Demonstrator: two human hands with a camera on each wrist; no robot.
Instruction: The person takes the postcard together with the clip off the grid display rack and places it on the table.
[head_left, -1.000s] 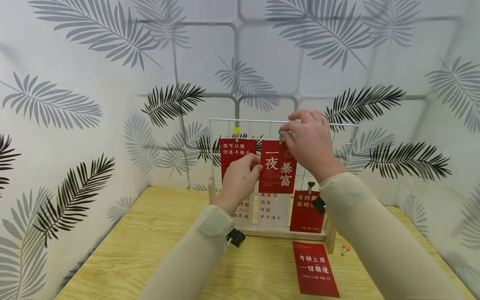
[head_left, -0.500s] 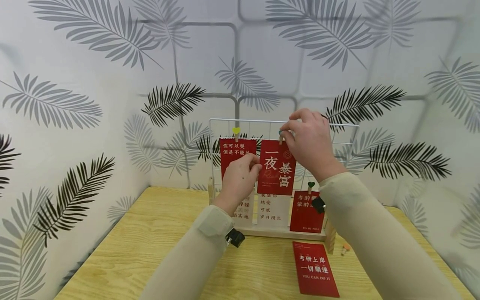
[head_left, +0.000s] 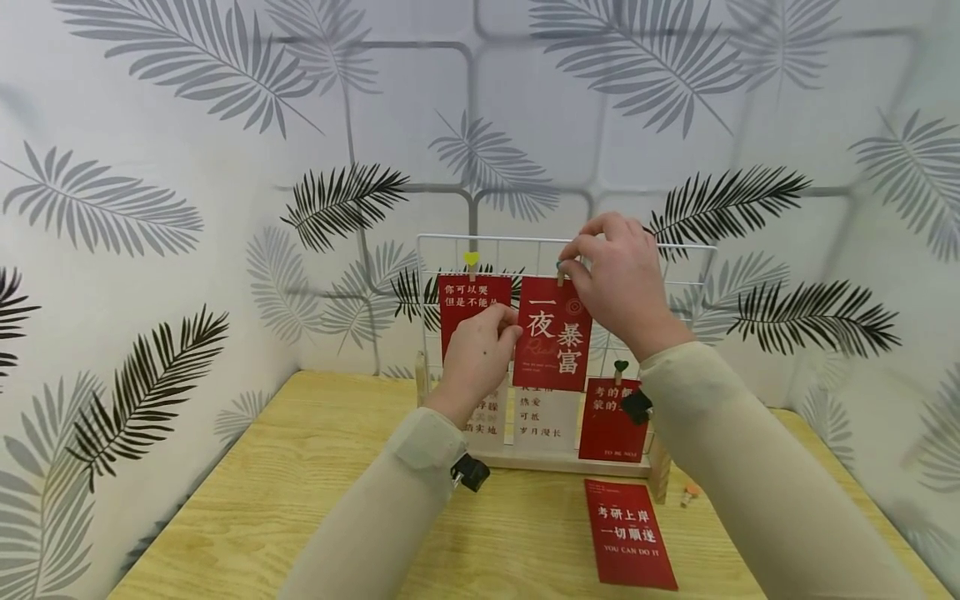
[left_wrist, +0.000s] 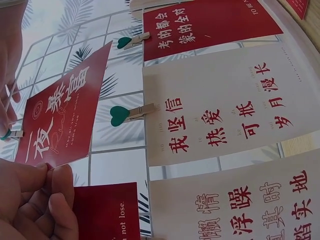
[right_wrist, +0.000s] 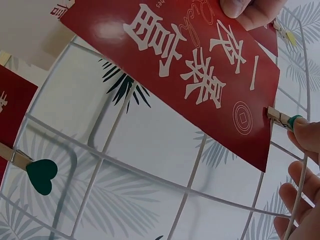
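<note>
A red card with large white characters [head_left: 551, 333] hangs against the upper middle of a white wire grid [right_wrist: 145, 172]. My left hand [head_left: 480, 354] pinches the card's left edge between thumb and index finger. At its top edge a small wooden clothespin with a teal decoration [right_wrist: 281, 119] bites the card, and my right hand [head_left: 618, 275] pinches that clothespin's upper end. In the right wrist view the card tilts out from the wires. Just left of it another red card [head_left: 474, 292] hangs from a yellow-heart clothespin [head_left: 472, 263], partly behind my left hand.
Two pale cards [left_wrist: 230, 105] hang low on the grid, with a red card [head_left: 611, 429] under a green-heart clothespin [head_left: 620, 372] to their right. On the wooden table [head_left: 247, 483] lie a loose red card [head_left: 628, 533] and an orange-topped clothespin [head_left: 689, 495].
The red card's lower end has shifted slightly left in my grip. Both hands stay almost where they were, on the card and the clothespin.
</note>
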